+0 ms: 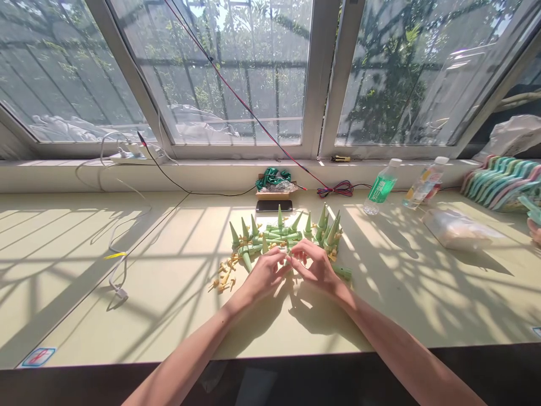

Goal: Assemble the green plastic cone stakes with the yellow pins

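Observation:
My left hand (266,272) and my right hand (316,268) meet at the middle of the table, fingertips pinched close together. Between them is a small green plastic piece (289,248), mostly hidden by the fingers. Right beyond the hands lies a cluster of green plastic parts: pointed cones (245,258), many standing upright, and tube-like pieces (276,232) lying flat. Small yellow peg-like pieces (224,278) are scattered left of my left hand, and more show among the cones. A short green tube (342,273) lies beside my right wrist.
A black phone (274,206) lies before a small cardboard box (276,195). Two bottles (380,189), a plastic-wrapped package (459,230) and stacked pastel hangers (501,183) stand right. Another person's hand (535,230) shows at the right edge. A white cable (122,290) runs left.

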Demonstrator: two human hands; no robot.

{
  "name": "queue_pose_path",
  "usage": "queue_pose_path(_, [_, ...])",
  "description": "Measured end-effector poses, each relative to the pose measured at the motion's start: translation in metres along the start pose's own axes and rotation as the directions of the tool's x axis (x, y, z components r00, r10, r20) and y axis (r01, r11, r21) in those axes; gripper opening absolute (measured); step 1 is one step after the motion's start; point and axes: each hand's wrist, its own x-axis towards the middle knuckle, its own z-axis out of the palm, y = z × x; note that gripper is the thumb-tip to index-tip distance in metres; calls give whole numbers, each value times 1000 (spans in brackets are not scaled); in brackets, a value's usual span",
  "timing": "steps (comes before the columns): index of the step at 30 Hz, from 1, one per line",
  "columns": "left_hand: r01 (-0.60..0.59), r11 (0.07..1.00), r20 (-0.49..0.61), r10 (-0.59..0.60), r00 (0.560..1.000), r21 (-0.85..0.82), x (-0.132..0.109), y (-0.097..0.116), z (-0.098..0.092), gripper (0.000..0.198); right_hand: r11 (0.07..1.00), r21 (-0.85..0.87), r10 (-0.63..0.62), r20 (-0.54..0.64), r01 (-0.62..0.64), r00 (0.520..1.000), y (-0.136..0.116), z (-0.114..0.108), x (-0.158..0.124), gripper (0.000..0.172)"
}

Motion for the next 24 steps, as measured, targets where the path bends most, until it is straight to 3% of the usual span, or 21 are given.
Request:
queue_pose_path(10, [73, 997, -1, -73, 997, -5, -1, -1, 3, 13, 994, 25, 105, -66, -104, 992, 6, 2, 0, 23])
queue_pose_path(24, [136, 990, 7, -136, 991, -37, 8, 8, 3, 24, 989, -130, 56, -131, -73, 990, 7, 5, -1, 35])
